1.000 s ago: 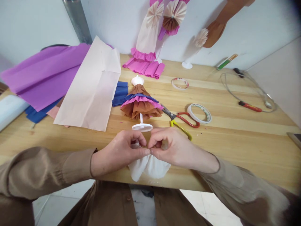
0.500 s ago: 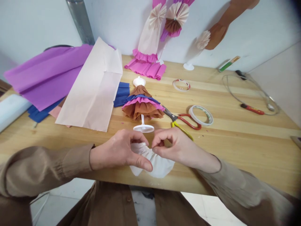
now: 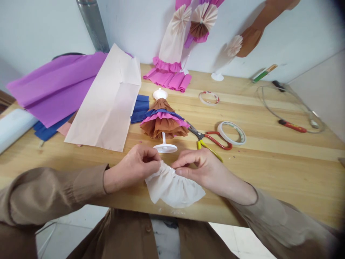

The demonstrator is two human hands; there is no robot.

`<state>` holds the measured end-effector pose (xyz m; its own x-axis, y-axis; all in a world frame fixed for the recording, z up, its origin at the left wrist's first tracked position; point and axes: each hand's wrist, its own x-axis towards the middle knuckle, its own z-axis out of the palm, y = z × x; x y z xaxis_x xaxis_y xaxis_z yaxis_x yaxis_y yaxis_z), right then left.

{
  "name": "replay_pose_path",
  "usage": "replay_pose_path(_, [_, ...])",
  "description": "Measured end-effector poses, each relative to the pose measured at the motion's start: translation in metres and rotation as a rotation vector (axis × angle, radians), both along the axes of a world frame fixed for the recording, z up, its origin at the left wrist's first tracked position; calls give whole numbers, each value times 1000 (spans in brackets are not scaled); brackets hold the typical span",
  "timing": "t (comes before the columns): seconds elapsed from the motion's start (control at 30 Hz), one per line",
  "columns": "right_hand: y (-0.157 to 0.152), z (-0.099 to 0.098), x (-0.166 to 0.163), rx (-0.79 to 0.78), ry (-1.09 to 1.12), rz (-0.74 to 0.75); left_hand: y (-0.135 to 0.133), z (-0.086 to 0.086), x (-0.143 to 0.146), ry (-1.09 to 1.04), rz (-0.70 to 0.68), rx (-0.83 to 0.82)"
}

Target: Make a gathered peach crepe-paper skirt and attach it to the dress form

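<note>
White ruffle (image 3: 176, 190) pinched in both hands (image 3: 134, 168) (image 3: 208, 171), long axis approx L-R, gathered edge pointing fwd

White gathered paper (image 3: 176, 189), fanned out

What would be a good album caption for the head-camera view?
Left hand and right hand pinch a gathered white ruffle before a tiered skirt on a white stand, scissors alongside.

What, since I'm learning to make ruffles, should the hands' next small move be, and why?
Perhaps the right hand should pinch another small fold into the white ruffle: both it and the left hand grip the ruffle's gathered top edge, while its lower edge fans out.
</note>
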<state>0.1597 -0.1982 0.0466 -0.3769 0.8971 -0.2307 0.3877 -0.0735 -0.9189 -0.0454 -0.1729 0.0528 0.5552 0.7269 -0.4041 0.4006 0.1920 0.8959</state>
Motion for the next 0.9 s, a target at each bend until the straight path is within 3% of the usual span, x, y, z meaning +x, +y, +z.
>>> replay_pose_path(0.53, [-4, -3, -2, -161, 119, -24, -4, -1, 2, 24, 25, -24])
replay_pose_path(0.77, [-7, 0, -1, -15, -38, 27, -4, -1, 2, 28, 22, -19])
replay_pose_path(0.9, [-10, -4, 6, 101, -228, 57, -6, -1, 2, 60, -18, 78])
